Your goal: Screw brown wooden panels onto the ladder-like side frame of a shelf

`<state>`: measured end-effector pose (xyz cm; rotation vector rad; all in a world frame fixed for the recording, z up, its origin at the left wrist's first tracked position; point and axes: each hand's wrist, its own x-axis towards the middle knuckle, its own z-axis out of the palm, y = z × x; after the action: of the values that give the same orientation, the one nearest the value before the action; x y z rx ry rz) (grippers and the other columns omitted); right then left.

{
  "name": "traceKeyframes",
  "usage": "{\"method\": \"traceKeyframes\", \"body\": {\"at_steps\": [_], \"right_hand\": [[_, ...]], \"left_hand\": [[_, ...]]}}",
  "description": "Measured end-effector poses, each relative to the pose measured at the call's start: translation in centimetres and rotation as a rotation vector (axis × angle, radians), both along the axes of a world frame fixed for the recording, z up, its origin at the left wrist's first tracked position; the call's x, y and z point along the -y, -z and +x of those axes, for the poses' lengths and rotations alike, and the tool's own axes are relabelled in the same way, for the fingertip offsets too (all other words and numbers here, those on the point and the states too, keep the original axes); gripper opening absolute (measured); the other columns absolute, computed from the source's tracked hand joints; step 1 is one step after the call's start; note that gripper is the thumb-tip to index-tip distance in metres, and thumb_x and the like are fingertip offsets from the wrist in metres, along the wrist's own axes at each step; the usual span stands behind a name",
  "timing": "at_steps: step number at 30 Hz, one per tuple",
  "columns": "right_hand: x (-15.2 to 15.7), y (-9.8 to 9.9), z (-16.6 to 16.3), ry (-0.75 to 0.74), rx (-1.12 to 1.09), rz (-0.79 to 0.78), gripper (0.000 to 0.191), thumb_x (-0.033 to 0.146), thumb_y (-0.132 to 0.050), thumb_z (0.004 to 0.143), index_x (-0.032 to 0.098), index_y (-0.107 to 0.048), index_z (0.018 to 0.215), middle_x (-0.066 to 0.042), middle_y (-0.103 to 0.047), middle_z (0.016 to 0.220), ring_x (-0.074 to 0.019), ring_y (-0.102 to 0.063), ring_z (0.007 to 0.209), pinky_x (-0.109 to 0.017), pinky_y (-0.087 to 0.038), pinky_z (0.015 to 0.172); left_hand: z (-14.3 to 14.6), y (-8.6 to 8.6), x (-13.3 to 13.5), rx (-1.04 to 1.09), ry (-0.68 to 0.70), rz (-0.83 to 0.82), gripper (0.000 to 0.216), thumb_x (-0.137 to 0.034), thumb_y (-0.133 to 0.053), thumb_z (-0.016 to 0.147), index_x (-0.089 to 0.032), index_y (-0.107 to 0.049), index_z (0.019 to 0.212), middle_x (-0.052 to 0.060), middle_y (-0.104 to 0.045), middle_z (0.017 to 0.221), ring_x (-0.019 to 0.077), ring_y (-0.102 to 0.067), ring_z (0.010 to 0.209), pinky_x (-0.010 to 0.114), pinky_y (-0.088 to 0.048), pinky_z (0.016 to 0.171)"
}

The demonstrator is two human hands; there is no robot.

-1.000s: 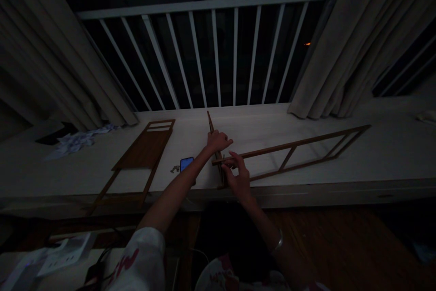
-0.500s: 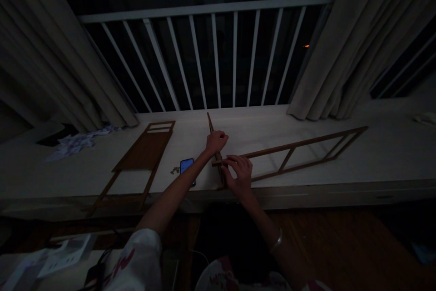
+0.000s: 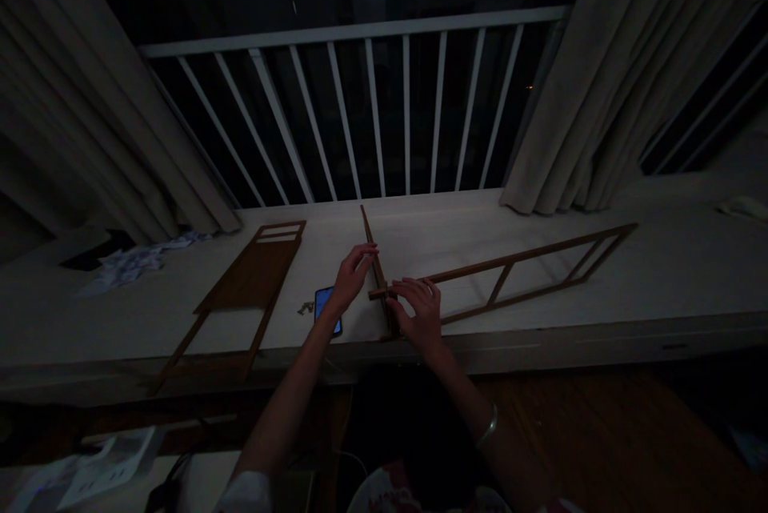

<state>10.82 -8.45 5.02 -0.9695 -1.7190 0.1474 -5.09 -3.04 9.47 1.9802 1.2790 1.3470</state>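
Observation:
A narrow brown wooden frame (image 3: 378,269) stands on the white sill, seen nearly edge-on, and meets a ladder-like wooden frame (image 3: 504,282) that reaches off to the right. My right hand (image 3: 420,311) grips the joint between them, thumb below and fingers above. Just left of the narrow frame is my left hand (image 3: 353,277), its fingers drawn together by the upper bar; anything small in them is too dark to make out. Beside my left forearm lie a lit phone (image 3: 324,301) and a little pile of small metal parts (image 3: 306,308).
A wooden frame with a solid panel (image 3: 255,273) lies on the left, its legs overhanging the edge of the sill (image 3: 540,329). White railings (image 3: 372,113) and curtains (image 3: 558,121) stand behind. Crumpled paper or cloth (image 3: 129,265) lies far left, a white box (image 3: 111,465) lower left.
My left hand has turned from a fist over the narrow frame and drawn back to its left side, fingers at the bar. My right hand keeps its grip. The view has shifted slightly.

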Motion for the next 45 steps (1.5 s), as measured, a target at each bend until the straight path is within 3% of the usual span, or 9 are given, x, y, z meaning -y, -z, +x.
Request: {"method": "traceKeyframes", "body": {"at_steps": [7,15,20,25,29,39,45], "right_hand": [[-0.1,0.5,-0.2,0.015,-0.005,0.011,0.018,0.026,-0.056,0.077,0.029,-0.06,0.094,-0.001,-0.063,0.099,-0.0174,-0.051,0.103,-0.044,-0.021,0.098],[0.2,0.1,-0.2,0.016,-0.02,-0.006,0.017,0.027,-0.056,0.077,0.028,-0.06,0.094,-0.001,-0.063,0.099,-0.0173,-0.051,0.102,-0.044,-0.022,0.098],[0.7,0.1,-0.9,0.054,-0.116,-0.056,0.016,0.028,-0.056,0.077,0.027,-0.062,0.091,-0.004,-0.061,0.096,-0.0182,-0.053,0.094,-0.039,-0.036,0.086],[0.9,0.8,-1.8,-0.114,-0.278,-0.253,0.02,0.03,-0.05,0.08,0.026,-0.062,0.095,-0.002,-0.064,0.079,-0.0153,-0.059,0.07,-0.031,-0.046,0.068],[1.3,0.6,-2.4,-0.279,-0.413,-0.415,0.024,0.031,-0.045,0.081,0.026,-0.06,0.099,0.001,-0.065,0.072,-0.0117,-0.057,0.051,-0.026,-0.048,0.053],[1.8,-0.2,-3.4,-0.358,-0.547,-0.447,0.02,0.033,-0.046,0.08,0.02,-0.06,0.087,-0.003,-0.064,0.085,-0.0153,-0.06,0.079,-0.029,-0.048,0.074],[1.8,-0.3,-3.5,-0.329,-0.567,-0.485,0.018,0.033,-0.051,0.077,0.019,-0.06,0.083,-0.002,-0.064,0.079,-0.0145,-0.059,0.074,-0.027,-0.047,0.071]], "left_hand": [[0.3,2.5,4.1,0.005,0.05,-0.043,0.03,-0.032,-0.039,0.083,-0.023,-0.052,0.108,0.004,-0.049,0.121,0.0155,-0.042,0.116,0.034,-0.033,0.099],[-0.7,3.4,4.1,-0.264,0.03,0.095,0.034,-0.03,-0.047,0.079,-0.03,-0.049,0.114,0.001,-0.048,0.125,0.0159,-0.04,0.118,0.042,-0.025,0.103],[-0.6,3.5,4.2,-0.267,-0.009,0.118,0.031,-0.029,-0.046,0.08,-0.03,-0.052,0.111,0.001,-0.051,0.122,0.0165,-0.043,0.115,0.041,-0.03,0.099],[-0.5,3.2,4.4,-0.265,-0.006,0.096,0.03,-0.029,-0.044,0.081,-0.031,-0.053,0.11,0.0,-0.051,0.122,0.0167,-0.046,0.112,0.04,-0.033,0.097],[-0.8,3.2,4.4,-0.279,0.016,0.093,0.031,-0.029,-0.044,0.081,-0.032,-0.051,0.112,-0.001,-0.05,0.123,0.0155,-0.046,0.11,0.038,-0.033,0.097],[-1.9,3.2,3.8,-0.262,0.102,0.052,0.034,-0.032,-0.051,0.078,-0.03,-0.053,0.112,0.001,-0.051,0.122,0.017,-0.046,0.112,0.037,-0.033,0.096],[-2.3,3.5,3.2,-0.28,0.134,0.057,0.036,-0.033,-0.052,0.077,-0.03,-0.053,0.113,0.002,-0.051,0.122,0.0179,-0.05,0.108,0.038,-0.035,0.094]]}}
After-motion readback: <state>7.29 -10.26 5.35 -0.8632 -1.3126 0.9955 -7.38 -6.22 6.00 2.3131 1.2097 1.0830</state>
